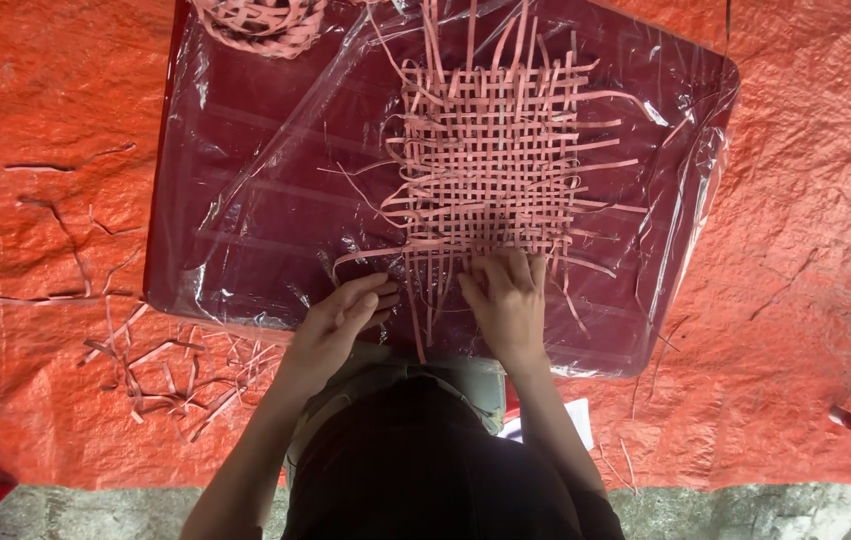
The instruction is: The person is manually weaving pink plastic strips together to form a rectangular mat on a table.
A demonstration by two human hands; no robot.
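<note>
Left hand [340, 320]: fingers curled together, pinching loose strip ends at the mat's near edge.
Right hand [507, 300]: fingers spread flat, pressing the woven strip mat [490, 155].
Mat: on a plastic-covered board [245, 200].

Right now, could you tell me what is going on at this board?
A person is weaving thin pink strips into a flat lattice mat on a dark red board wrapped in clear plastic. The right hand presses on the mat's near edge, and the left hand pinches loose strip ends beside it. A coil of strips sits at the board's far corner, and cut scraps lie on the orange tarp.
</note>
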